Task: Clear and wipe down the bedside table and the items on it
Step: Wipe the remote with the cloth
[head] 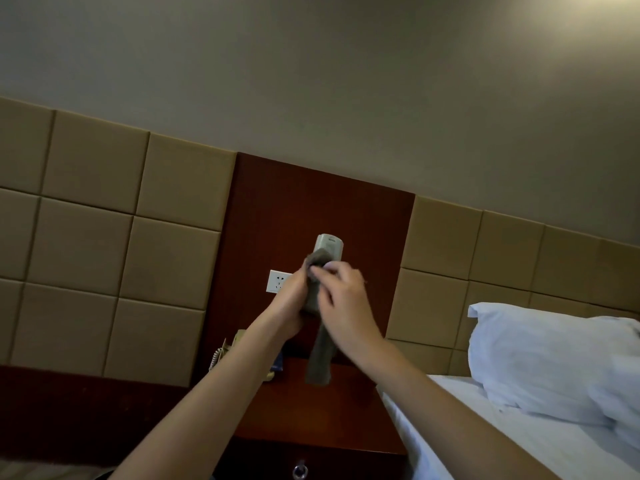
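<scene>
We find the remote control (329, 244) held upright above the bedside table (322, 414), its top end clear of both hands. The left hand (289, 306), at the remote's 8 o'clock, is curled round its lower body. The right hand (343, 299), at 4 o'clock, pinches a grey cloth (318, 367) against it; the cloth's tail hangs towards 6 o'clock. A telephone (239, 341), partly hidden, sits at the table's 10 o'clock.

Pale grey remote (328, 244); dull grey-green cloth (319, 362); dark reddish-brown bedside table (349, 407) and wall panel (311, 202); tan headboard (86, 220) in a grid of squares; white pillow (554, 358); white socket (277, 280); beige telephone (238, 340); plain greyish-beige wall (311, 81).
</scene>
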Available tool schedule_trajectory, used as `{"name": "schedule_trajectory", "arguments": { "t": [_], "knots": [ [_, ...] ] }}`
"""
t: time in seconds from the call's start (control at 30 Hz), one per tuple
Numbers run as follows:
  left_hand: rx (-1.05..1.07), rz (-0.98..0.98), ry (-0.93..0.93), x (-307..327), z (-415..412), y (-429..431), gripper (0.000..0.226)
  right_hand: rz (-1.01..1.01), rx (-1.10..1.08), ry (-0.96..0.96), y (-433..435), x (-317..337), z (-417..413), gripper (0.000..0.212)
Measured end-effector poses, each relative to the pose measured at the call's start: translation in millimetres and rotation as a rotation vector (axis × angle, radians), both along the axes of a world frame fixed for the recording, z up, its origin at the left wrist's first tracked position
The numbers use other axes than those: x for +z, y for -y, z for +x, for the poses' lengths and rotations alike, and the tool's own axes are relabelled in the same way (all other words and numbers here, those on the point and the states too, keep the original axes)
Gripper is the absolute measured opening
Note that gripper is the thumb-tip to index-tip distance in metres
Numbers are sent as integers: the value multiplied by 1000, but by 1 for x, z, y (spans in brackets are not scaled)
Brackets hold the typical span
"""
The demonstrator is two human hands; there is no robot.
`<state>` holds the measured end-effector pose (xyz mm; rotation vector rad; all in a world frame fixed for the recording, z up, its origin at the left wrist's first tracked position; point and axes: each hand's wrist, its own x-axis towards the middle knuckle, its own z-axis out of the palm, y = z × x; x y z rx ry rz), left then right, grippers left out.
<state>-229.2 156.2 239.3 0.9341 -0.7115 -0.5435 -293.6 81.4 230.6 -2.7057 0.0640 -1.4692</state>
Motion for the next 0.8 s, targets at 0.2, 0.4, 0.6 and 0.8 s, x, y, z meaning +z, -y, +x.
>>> {"name": "schedule_trajectory", "arguments": {
  "t": [0.2, 0.4, 0.6, 0.8],
  "knots": [
    [36, 15, 121, -6, 9, -2, 27, -205, -100, 63, 10, -3, 3, 39],
    [-104, -34, 131, -2, -2, 6, 47, -44, -113, 208, 24, 41, -7, 42],
    [-40, -132, -14, 18, 9, 7, 48, 182, 154, 93, 1, 21, -1, 41],
    [-15, 9, -15, 3, 34, 12, 39, 284, 240, 33, 3, -26, 28, 47]
  ]
}}
